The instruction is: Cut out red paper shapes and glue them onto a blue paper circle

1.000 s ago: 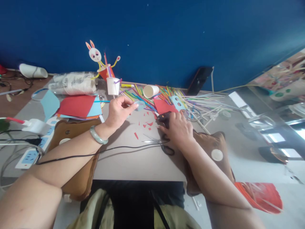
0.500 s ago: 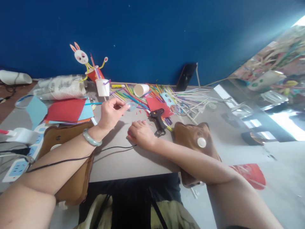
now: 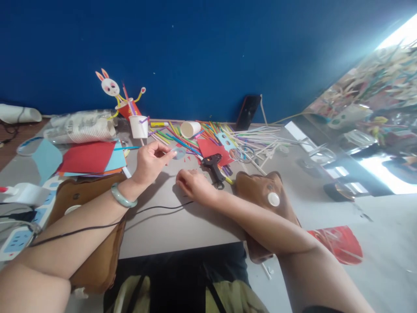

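My left hand, a pale green bangle on its wrist, pinches a small see-through round disc between thumb and fingertips above the table. To its right, my right hand is closed, its fingers curled together low over the tabletop; whatever they hold, if anything, is hidden. A black glue gun lies just beyond the right hand. Small red paper scraps lie between the disc and the glue gun. Red paper is behind the gun.
Colored pipe cleaners spread along the wall, with a paper cup lying among them. A rabbit figure stands behind a white cup. A phone leans on the wall. A black cord crosses the table from the power strip.
My right hand has lifted slightly off the tabletop and its fingers have curled in. My left hand still pinches the disc. The view has shifted slightly.
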Demonstrator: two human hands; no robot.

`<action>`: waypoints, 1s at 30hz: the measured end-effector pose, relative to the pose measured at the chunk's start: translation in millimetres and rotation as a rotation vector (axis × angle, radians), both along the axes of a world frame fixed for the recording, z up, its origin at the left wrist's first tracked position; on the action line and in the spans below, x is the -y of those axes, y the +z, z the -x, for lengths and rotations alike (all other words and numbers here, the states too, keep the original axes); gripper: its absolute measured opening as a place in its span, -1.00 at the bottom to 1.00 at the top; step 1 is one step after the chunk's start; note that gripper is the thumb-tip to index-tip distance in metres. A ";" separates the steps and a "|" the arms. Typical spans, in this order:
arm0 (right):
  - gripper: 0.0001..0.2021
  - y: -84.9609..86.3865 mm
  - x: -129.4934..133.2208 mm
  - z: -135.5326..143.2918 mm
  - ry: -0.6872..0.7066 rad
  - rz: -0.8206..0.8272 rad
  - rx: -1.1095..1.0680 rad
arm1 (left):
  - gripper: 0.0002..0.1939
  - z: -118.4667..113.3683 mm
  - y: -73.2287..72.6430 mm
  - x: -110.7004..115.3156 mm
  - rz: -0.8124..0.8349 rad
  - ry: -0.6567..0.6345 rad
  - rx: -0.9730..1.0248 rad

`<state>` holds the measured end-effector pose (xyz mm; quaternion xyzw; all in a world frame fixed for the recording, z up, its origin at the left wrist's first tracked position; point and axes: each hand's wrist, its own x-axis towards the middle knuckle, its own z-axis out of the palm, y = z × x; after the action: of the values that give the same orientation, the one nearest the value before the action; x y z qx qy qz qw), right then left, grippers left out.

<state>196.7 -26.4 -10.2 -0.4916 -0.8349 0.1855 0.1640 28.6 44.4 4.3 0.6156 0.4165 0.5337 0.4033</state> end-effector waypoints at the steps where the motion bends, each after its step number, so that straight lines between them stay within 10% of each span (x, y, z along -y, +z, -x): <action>1: -0.88 -0.3 -3.5 -4.6 -0.037 0.004 -0.104 | -0.73 0.0 0.9 0.7 0.009 -0.004 -0.013; 14: -0.65 20.4 -35.8 -43.5 -0.400 0.236 -1.034 | -0.77 -4.4 4.7 6.9 0.163 -0.113 -0.083; 30: -0.87 31.1 -28.4 -44.3 -0.175 0.263 -0.775 | -0.77 -0.6 -0.5 18.1 -0.003 -0.299 -0.460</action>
<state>241.0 2.0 20.9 -0.4712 -0.6356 0.4473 0.4170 29.2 26.3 3.8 0.7760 0.4007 0.3152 0.3714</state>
